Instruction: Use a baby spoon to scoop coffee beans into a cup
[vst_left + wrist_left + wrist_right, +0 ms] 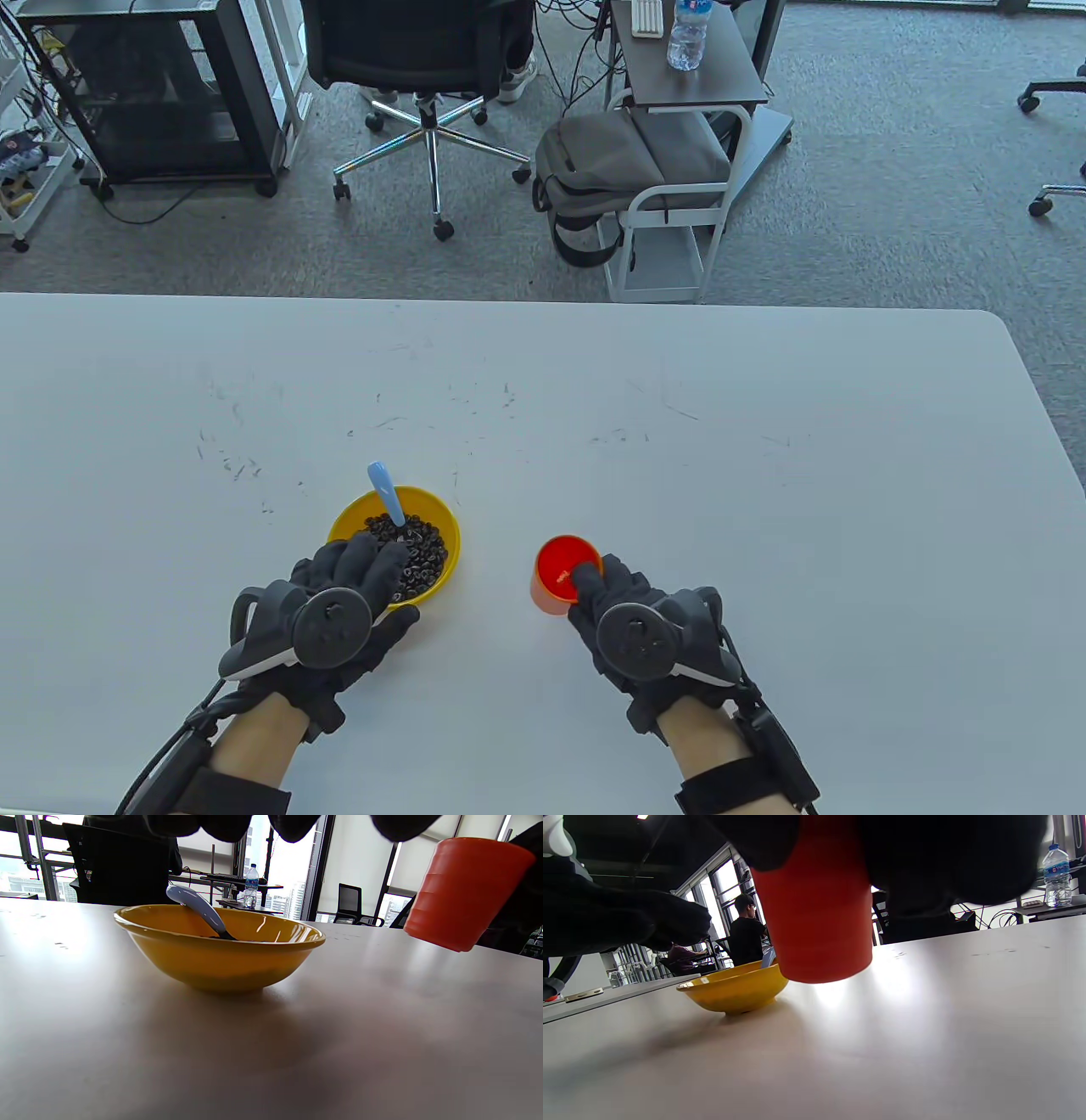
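A yellow bowl (349, 512) holds dark coffee beans (417, 552) on the white table. A light blue baby spoon (384, 491) stands in the beans, its handle leaning over the far rim. My left hand (373, 570) hovers over the bowl's near-left rim with fingers spread, holding nothing. In the left wrist view the bowl (220, 950) and spoon (197, 906) sit below my fingertips (225, 825). My right hand (598, 586) grips an empty red cup (562, 569) right of the bowl. The cup (462, 891) hangs tilted above the table, as the right wrist view (818, 908) also shows.
The white table (679, 424) stretches wide beyond both hands, with its right edge far off. Past its far edge stand an office chair (428, 51), a grey backpack (594, 170) and a cart with a water bottle (687, 34).
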Motion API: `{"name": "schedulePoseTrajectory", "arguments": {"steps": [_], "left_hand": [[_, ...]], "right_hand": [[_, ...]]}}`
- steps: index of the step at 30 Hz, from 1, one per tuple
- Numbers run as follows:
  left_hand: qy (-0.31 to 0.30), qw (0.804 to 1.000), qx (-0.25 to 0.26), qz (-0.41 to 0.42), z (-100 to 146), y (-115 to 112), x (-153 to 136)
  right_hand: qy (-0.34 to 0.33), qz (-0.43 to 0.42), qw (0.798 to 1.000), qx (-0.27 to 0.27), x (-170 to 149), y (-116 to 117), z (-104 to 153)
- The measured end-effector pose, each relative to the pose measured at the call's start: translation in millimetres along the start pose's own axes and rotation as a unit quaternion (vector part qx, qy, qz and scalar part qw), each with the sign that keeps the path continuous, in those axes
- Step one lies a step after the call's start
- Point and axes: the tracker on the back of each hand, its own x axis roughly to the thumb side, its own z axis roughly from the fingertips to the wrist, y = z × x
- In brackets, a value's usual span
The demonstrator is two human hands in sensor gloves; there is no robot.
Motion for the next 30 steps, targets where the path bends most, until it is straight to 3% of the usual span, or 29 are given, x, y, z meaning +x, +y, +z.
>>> {"name": "schedulePoseTrajectory", "arguments": {"steps": [6,18,26,30], "left_hand": [[-0.003,1.000,0.002,0.000,0,0,0],[-0.005,1.000,0.002,0.000,0,0,1],[-0.004,1.000,0.002,0.004,1,0,0],[-0.004,1.000,0.003,0.006,1,0,0]], "right_hand": [[-0.033,0.030,0.998,0.047,17,21,-6],[-0.054,0.043,0.994,0.086,24,37,-7],[-0.042,0.026,0.994,0.102,22,35,-7],[-0.040,0.018,0.996,0.084,17,21,-3]]}}
